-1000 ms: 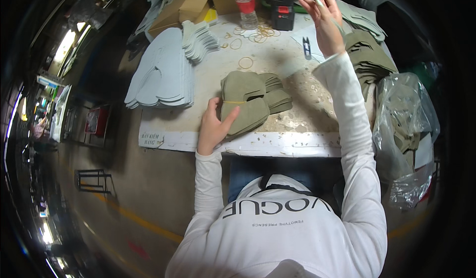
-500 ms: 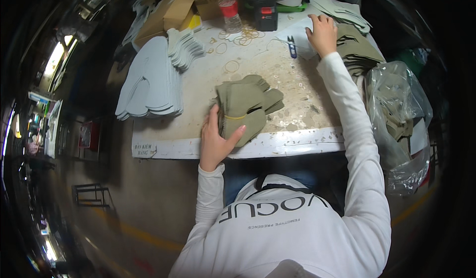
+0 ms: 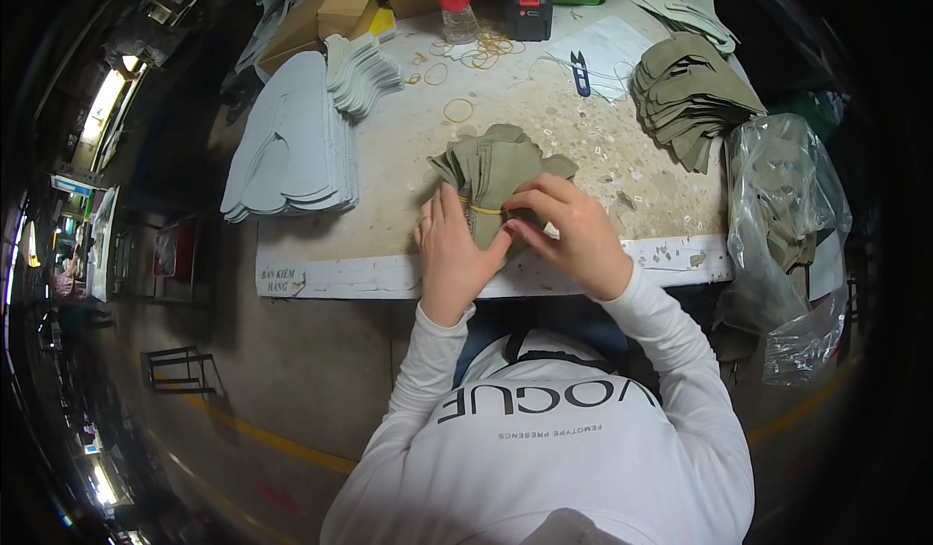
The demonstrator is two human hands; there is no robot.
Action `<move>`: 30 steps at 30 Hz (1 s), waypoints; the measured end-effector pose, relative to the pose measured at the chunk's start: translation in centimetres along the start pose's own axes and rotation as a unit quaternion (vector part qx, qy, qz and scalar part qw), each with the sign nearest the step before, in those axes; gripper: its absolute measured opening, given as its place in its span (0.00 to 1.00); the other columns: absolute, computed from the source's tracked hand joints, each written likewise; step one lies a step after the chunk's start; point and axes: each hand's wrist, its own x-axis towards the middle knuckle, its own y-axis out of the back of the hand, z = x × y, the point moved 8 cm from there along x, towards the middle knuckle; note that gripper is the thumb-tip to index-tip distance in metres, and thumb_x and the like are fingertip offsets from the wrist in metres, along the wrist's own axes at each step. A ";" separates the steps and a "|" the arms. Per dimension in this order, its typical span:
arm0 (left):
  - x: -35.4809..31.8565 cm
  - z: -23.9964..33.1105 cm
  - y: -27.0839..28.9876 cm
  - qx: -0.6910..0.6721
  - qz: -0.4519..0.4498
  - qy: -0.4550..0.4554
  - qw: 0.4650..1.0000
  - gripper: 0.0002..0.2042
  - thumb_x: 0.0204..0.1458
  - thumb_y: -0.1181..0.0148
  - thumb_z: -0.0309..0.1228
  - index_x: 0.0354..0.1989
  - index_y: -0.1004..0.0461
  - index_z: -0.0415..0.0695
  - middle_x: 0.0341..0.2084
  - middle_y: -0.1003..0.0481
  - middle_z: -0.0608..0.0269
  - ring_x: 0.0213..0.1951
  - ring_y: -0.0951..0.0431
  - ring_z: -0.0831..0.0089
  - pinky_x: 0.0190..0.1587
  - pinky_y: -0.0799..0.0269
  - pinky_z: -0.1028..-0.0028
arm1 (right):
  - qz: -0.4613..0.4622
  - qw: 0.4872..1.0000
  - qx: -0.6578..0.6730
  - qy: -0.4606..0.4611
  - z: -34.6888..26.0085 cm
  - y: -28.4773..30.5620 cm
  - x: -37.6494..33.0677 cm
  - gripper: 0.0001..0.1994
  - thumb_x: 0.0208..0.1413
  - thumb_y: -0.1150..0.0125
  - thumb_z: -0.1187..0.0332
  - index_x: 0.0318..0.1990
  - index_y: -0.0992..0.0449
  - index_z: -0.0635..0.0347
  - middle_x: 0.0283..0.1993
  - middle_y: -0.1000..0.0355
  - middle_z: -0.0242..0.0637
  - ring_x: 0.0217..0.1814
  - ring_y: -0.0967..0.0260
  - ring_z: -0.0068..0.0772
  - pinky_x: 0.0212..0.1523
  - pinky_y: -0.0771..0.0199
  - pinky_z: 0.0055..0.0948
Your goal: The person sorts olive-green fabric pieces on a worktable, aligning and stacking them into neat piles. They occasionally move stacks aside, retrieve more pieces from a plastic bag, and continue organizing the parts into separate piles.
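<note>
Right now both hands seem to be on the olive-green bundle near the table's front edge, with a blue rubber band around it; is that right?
Not quite: the rubber band is yellow, not blue. The head view shows the left hand and right hand both on the olive-green bundle near the front edge of the table.

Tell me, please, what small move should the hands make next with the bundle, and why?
Probably pull the yellow rubber band fully around the olive stack. Both the left hand and right hand grip the stack at the table edge, and the band crosses only its near end.
</note>
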 end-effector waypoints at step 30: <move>-1.1 4.6 -0.7 -0.341 -0.077 -0.062 0.935 0.42 0.44 0.41 0.23 0.69 0.56 0.29 0.64 0.43 0.34 0.66 0.41 0.43 0.67 0.45 0.61 | 0.152 0.980 -0.117 0.056 -1.0 2.0 -1.6 0.12 0.40 0.34 0.81 0.35 0.24 0.62 0.35 0.26 0.37 0.34 0.27 0.39 0.33 0.27 0.32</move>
